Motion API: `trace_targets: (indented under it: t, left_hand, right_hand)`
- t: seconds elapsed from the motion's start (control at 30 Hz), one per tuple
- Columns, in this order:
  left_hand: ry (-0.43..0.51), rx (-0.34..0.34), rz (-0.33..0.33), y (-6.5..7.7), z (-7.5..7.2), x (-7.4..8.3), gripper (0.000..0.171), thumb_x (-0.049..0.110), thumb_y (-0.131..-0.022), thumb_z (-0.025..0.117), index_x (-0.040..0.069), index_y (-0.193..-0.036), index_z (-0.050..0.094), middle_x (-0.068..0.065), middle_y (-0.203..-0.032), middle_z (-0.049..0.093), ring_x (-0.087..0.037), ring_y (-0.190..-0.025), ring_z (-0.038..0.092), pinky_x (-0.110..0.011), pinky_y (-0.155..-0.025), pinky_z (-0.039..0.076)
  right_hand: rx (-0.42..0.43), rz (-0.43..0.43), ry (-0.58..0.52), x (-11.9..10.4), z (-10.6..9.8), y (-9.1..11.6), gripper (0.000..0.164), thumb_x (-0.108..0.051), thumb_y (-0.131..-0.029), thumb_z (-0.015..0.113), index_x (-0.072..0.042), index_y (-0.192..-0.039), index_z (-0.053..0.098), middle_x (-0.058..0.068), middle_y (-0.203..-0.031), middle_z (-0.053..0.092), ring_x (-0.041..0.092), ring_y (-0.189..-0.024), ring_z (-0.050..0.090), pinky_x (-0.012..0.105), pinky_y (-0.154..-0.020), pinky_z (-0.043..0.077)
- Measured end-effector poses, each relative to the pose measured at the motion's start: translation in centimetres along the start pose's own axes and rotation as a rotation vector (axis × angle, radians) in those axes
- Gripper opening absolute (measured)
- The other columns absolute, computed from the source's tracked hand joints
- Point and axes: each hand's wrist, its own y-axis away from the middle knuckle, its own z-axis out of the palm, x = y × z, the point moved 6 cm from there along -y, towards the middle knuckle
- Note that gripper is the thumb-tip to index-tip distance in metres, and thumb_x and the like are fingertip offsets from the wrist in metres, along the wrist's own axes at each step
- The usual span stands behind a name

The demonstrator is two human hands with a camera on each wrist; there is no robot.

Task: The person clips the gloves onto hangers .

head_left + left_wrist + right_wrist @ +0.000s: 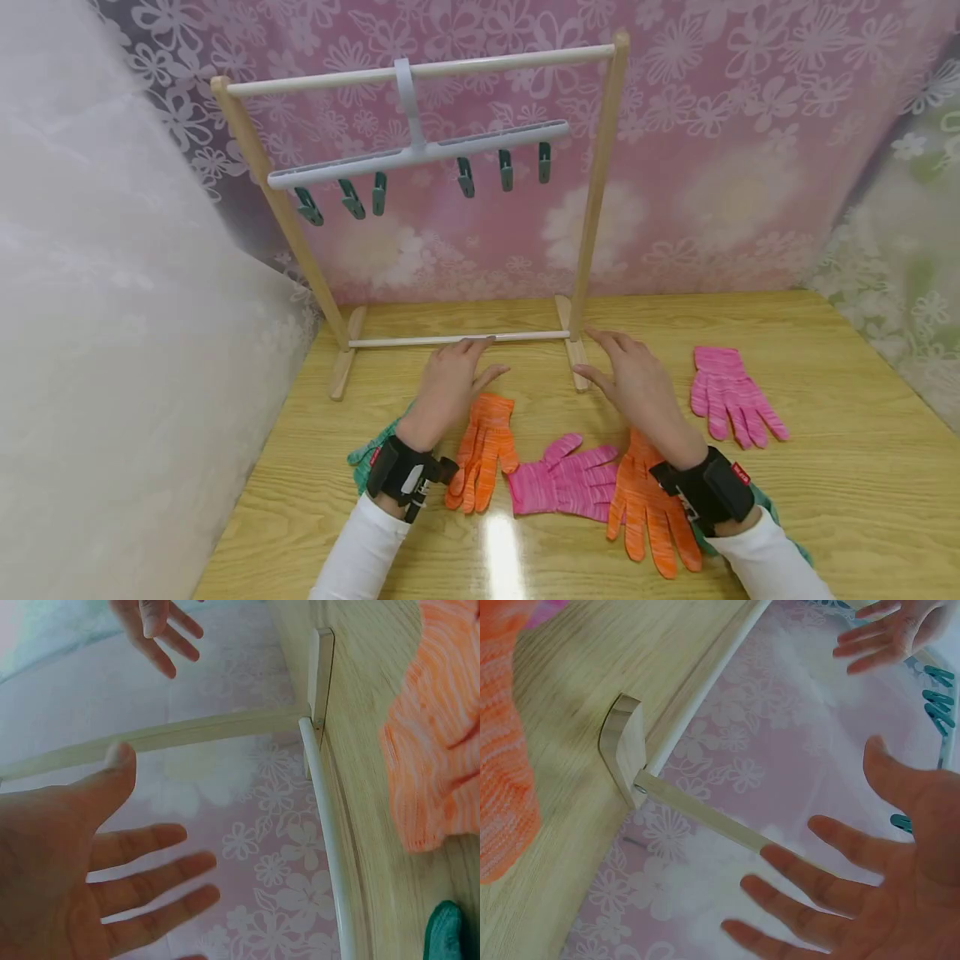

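Both hands hover over the table before a wooden rack (596,192), fingers spread and holding nothing. The left hand (448,379) is near the rack's lower white bar; the right hand (633,379) is by the rack's right foot. From the top bar hangs a white hanger (420,155) with several dark green clips (465,177). Beneath and between the wrists lie an orange glove (487,450), a pink glove (562,479) and another orange glove (652,508). Green gloves (366,454) are partly hidden under both forearms. A second pink glove (731,396) lies at the right.
The wooden table (847,500) extends to both sides. A pink flowered curtain (712,167) stands behind the rack, a white sheet (112,292) on the left and a pale flowered cloth (900,250) on the right. A light reflection shows near the front.
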Motion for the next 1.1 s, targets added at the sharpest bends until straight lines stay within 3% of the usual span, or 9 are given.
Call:
trace_targets:
  t: [0.07,0.17,0.37,0.5,0.63,0.8,0.9,0.97,1.1]
  left_hand:
    - [0.009,0.052,0.015,0.0,-0.4,-0.3,0.046,0.045,-0.091,0.052,0.016,-0.125,0.059,-0.007,-0.109,0.068,-0.021,-0.089,0.062,-0.037,-0.071,0.056]
    - [0.045,0.117,0.022,0.2,-1.1,-1.1,0.032,0.037,-0.091,0.055,0.015,-0.113,0.066,-0.003,-0.094,0.071,-0.013,-0.072,0.061,-0.028,-0.049,0.051]
    - [0.047,0.252,0.000,0.1,-3.2,-3.9,0.026,0.034,-0.094,0.052,0.017,-0.104,0.069,0.002,-0.075,0.070,-0.004,-0.059,0.057,-0.024,-0.040,0.044]
    - [0.025,0.396,-0.061,-0.1,-5.5,-6.7,0.028,0.035,-0.094,0.052,0.014,-0.098,0.070,-0.001,-0.066,0.068,-0.009,-0.050,0.054,-0.030,-0.035,0.041]
    - [0.030,0.560,-0.152,-0.3,-8.2,-10.1,0.027,0.033,-0.094,0.053,0.011,-0.097,0.069,-0.005,-0.070,0.067,-0.014,-0.054,0.056,-0.035,-0.041,0.046]
    - [0.032,0.755,-0.307,-0.5,-11.2,-15.0,0.031,0.033,-0.095,0.050,0.006,-0.101,0.062,-0.012,-0.083,0.060,-0.023,-0.070,0.055,-0.043,-0.054,0.046]
    - [0.048,0.803,-0.417,-0.5,-12.1,-18.3,0.034,0.035,-0.096,0.046,0.003,-0.108,0.051,-0.016,-0.098,0.049,-0.027,-0.086,0.049,-0.044,-0.065,0.044]
    - [0.077,0.802,-0.464,-0.5,-12.2,-20.2,0.038,0.036,-0.096,0.045,0.004,-0.117,0.043,-0.018,-0.109,0.042,-0.028,-0.096,0.045,-0.044,-0.071,0.043]
    - [0.171,0.756,-0.455,-0.8,-12.0,-23.0,0.051,0.037,-0.096,0.044,0.007,-0.134,0.028,-0.020,-0.127,0.040,-0.032,-0.107,0.046,-0.049,-0.082,0.046]
  right_hand:
    - [0.025,0.009,-0.034,0.3,-0.1,-0.4,0.053,-0.038,-0.085,0.063,-0.011,-0.130,0.053,0.021,-0.114,0.061,0.038,-0.095,0.057,0.053,-0.069,0.054]
    - [0.030,0.034,-0.126,0.7,-0.3,-1.2,0.040,-0.036,-0.087,0.061,-0.011,-0.118,0.060,0.014,-0.097,0.066,0.029,-0.081,0.061,0.044,-0.058,0.053]
    - [-0.015,0.137,-0.365,2.1,-1.1,-3.9,0.036,-0.037,-0.093,0.053,-0.004,-0.108,0.051,0.013,-0.085,0.064,0.018,-0.061,0.061,0.034,-0.050,0.051]
    - [0.064,0.162,-0.399,3.1,-2.1,-5.8,0.043,-0.037,-0.092,0.054,-0.001,-0.115,0.044,0.017,-0.091,0.061,0.021,-0.064,0.062,0.037,-0.054,0.053]
    - [0.136,0.163,-0.401,3.8,-2.9,-7.6,0.057,-0.039,-0.090,0.057,-0.005,-0.132,0.039,0.020,-0.105,0.060,0.030,-0.083,0.062,0.049,-0.066,0.052]
    - [0.127,0.149,-0.389,4.2,-2.6,-9.6,0.071,-0.037,-0.089,0.059,-0.012,-0.146,0.025,0.023,-0.127,0.052,0.037,-0.105,0.053,0.057,-0.080,0.049]
    - [0.101,0.120,-0.424,4.0,-2.0,-10.7,0.076,-0.036,-0.089,0.059,-0.012,-0.149,0.018,0.025,-0.134,0.045,0.040,-0.114,0.047,0.058,-0.088,0.046]
    - [0.082,0.102,-0.455,3.7,-1.6,-11.5,0.077,-0.034,-0.090,0.058,-0.012,-0.149,0.014,0.027,-0.136,0.042,0.041,-0.118,0.044,0.058,-0.092,0.045]
    - [0.046,0.077,-0.521,3.3,-0.4,-12.6,0.069,-0.027,-0.093,0.055,-0.007,-0.147,0.018,0.027,-0.133,0.046,0.039,-0.117,0.046,0.055,-0.093,0.046]
